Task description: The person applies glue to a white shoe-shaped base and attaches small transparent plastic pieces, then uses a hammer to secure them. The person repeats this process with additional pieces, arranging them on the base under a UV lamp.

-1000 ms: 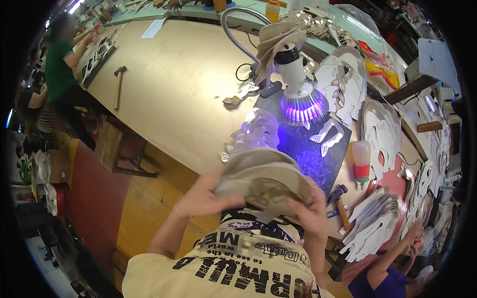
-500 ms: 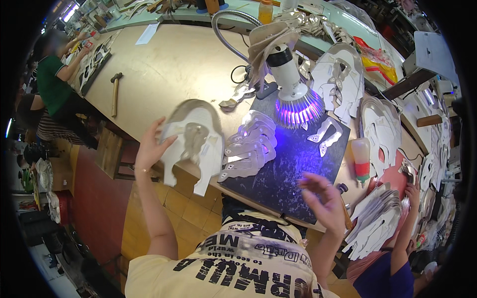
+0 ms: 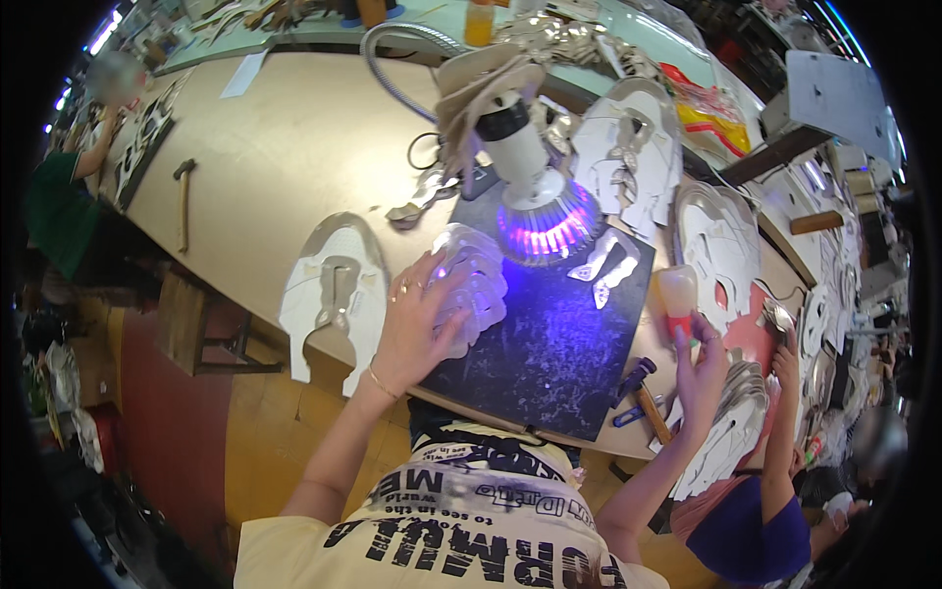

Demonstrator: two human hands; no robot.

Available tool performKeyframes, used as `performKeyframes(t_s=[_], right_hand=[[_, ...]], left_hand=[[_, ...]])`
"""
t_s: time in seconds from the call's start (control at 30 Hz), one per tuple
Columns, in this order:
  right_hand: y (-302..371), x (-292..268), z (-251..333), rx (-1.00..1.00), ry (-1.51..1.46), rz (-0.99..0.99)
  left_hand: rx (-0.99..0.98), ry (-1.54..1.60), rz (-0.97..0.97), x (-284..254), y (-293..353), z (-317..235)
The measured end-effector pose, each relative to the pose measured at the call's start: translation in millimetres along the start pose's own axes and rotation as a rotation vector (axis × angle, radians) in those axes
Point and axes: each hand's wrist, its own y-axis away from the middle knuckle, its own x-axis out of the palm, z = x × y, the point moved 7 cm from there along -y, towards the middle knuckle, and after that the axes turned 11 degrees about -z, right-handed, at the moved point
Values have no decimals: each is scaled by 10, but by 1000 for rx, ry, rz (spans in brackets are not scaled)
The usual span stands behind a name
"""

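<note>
My left hand (image 3: 412, 319) lies with its fingers spread over the near-left side of a fanned stack of silvery shoe-upper pieces (image 3: 476, 280); the undersides of the fingers are hidden. Left of it, a white and grey cut-out shoe upper (image 3: 334, 280) rests flat at the table's edge. My right hand (image 3: 702, 373) has its fingertips closed about the red lower part of a squeeze bottle (image 3: 677, 287) with a cream body. That hand covers the bottle's nozzle end. Between the hands, a dark work mat (image 3: 540, 363) bears a small silvery curved piece (image 3: 603, 265).
A lit lamp (image 3: 549, 221) with a purple glow hangs over the mat. One hammer (image 3: 643, 398) lies beside my right hand, another hammer (image 3: 183, 206) far left. Stacked uppers (image 3: 721, 245) stand at right. A co-worker's arm (image 3: 780, 412) reaches in close by; another person (image 3: 74, 206) works far left.
My left hand has let go of the shoe upper, now lying on the table, and moved right onto the silvery pieces. My right hand has moved from above the mat to the squeeze bottle.
</note>
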Motion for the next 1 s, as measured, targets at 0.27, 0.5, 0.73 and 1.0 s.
performKeyframes(t_s=[0.27,0.5,0.73,1.0], right_hand=[[-707,-216,-744,-32,83,-69],[-1275,-81,-1058,-120,188,-78],[-1937,576,-1220,-289,240,-94],[-2332,718,-1248,-286,358,-66]], left_hand=[[168,-24,130,564,547,-542],[281,-72,333,955,710,-749],[270,-56,289,941,713,-750],[260,-18,224,924,709,-740]])
